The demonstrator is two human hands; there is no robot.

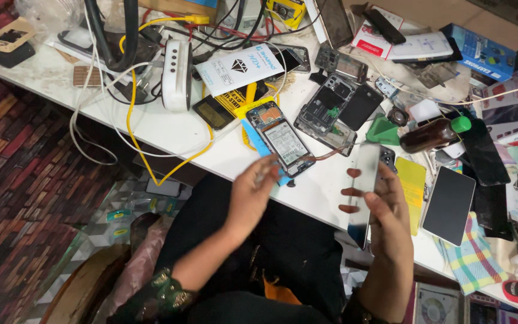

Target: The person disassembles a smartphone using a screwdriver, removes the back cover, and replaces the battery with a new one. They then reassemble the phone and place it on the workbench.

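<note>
My right hand (385,210) holds a flat phone screen panel (365,180) upright by its edges, glossy face turned left, with a thin brown ribbon cable running from its top toward the opened phone (282,141). That phone lies on the white table (169,129) with its back off, battery and circuit board showing. My left hand (253,193) hovers just below that phone, blurred, fingers curled; whether it holds something small I cannot tell.
More dismantled phones (328,111), a brown bottle with a green cap (436,133), a white screen panel (449,205), yellow film (413,183) and a checked cloth (472,258) lie on the right. A white device (177,73), a yellow cable (132,114) and boxes crowd the back.
</note>
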